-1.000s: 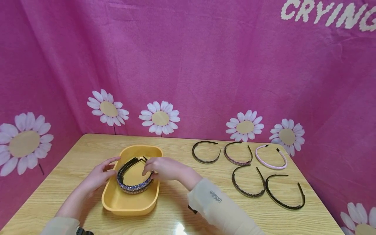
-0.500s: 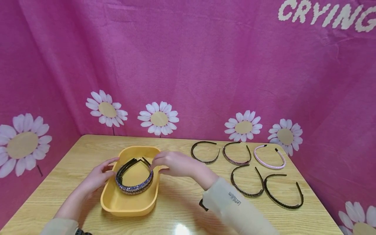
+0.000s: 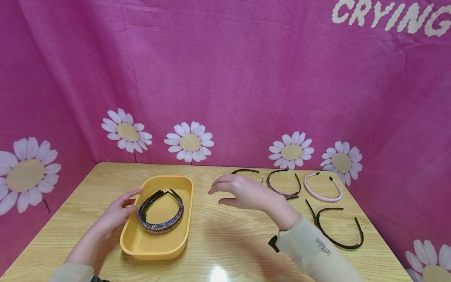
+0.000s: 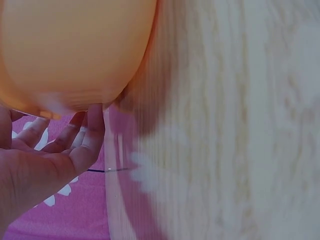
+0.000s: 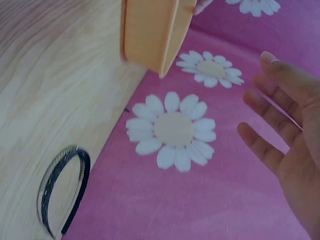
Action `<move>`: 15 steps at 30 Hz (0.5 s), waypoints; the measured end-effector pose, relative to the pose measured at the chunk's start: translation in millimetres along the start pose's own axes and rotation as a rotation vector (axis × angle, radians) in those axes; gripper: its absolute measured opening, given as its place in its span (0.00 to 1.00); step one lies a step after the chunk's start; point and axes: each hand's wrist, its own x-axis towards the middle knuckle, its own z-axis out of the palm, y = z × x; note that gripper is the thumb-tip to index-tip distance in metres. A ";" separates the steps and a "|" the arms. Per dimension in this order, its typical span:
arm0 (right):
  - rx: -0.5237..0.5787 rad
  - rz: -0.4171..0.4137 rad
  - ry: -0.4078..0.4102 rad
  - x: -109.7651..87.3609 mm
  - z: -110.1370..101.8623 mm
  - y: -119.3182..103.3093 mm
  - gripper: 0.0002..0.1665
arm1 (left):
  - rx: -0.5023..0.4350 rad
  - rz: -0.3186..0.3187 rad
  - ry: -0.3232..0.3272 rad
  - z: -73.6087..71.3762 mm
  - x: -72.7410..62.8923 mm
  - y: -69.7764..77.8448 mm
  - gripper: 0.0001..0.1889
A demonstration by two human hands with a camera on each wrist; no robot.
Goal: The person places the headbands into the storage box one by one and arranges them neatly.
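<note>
A yellow plastic basin [image 3: 155, 250] stands on the left part of the table. Inside it lies a nested stack of dark headbands, with a blue-purple sequined headband [image 3: 162, 226] on top. My left hand [image 3: 114, 215] rests against the basin's left side; in the left wrist view its extended fingertips touch the outer wall. My right hand [image 3: 243, 192] is in the air right of the basin, holding nothing, its fingers loosely extended and spread. Behind it, a dark headband [image 3: 247, 170] is mostly hidden; the right wrist view shows a dark headband [image 5: 46, 195] on the table.
At the right lie a purplish sequined headband [image 3: 282, 193], a pale pink headband [image 3: 322, 198] and a black headband [image 3: 340, 244]. Another dark headband [image 3: 311, 211] is partly covered by the right arm. A magenta daisy-print cloth [image 3: 225, 78] hangs around the table [image 3: 211, 231].
My right hand has left the headbands in the basin, let go and moved right, over the table. The left hand and the basin have stayed in place.
</note>
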 end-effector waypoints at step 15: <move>-0.021 0.232 0.178 -79.8 -6.9 10.1 0.25 | 0.010 0.003 0.015 1.7 0.4 -0.2 0.31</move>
